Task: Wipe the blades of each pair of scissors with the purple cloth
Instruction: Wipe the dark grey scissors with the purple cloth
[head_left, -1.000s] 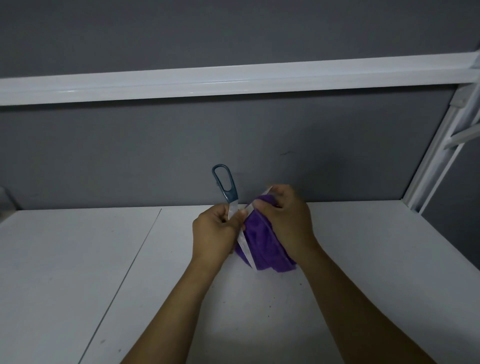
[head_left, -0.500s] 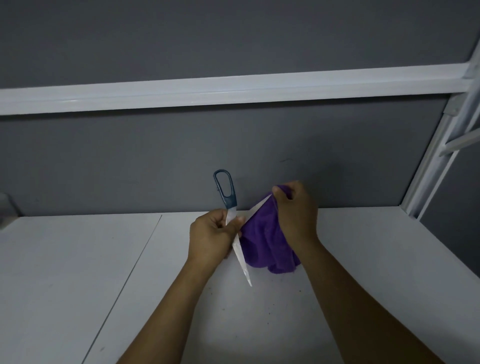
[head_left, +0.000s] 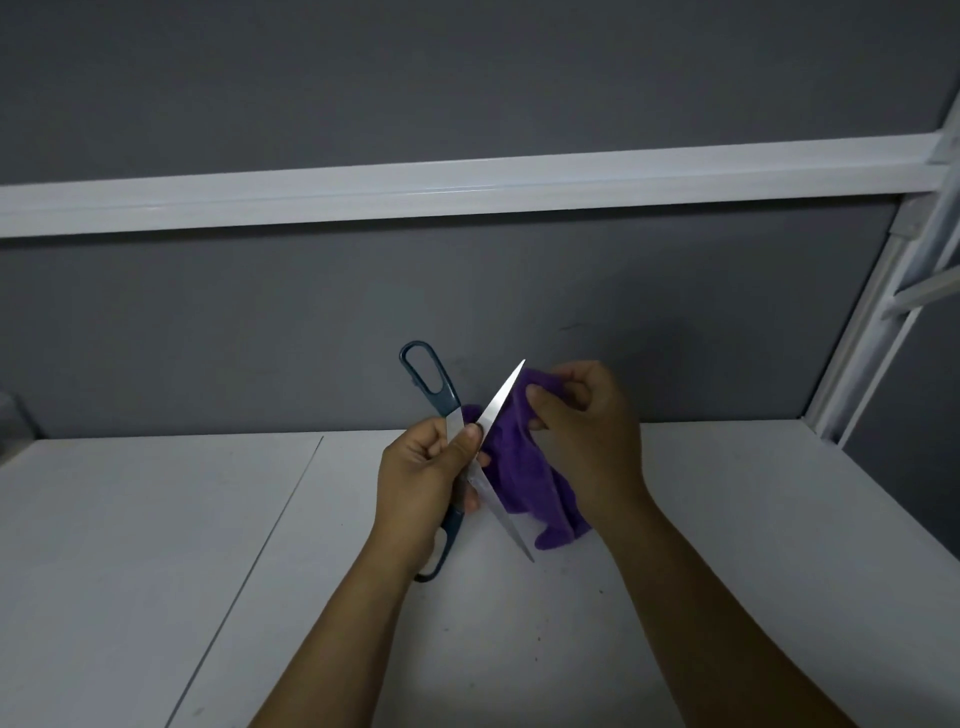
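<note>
Two splayed scissors blades are being gripped at the pivot by the left hand; the right hand, pinching the cloth, is seemingly being endangered by the far blade's edge

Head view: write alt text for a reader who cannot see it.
A left hand grips open, teal-handled scissors at the pivot while the right hand holds a purple cloth beside the upper blade, above a white table.

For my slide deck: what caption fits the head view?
Left hand holds open teal-handled scissors near the pivot; right hand grips the purple cloth beside the upper blade.
</note>
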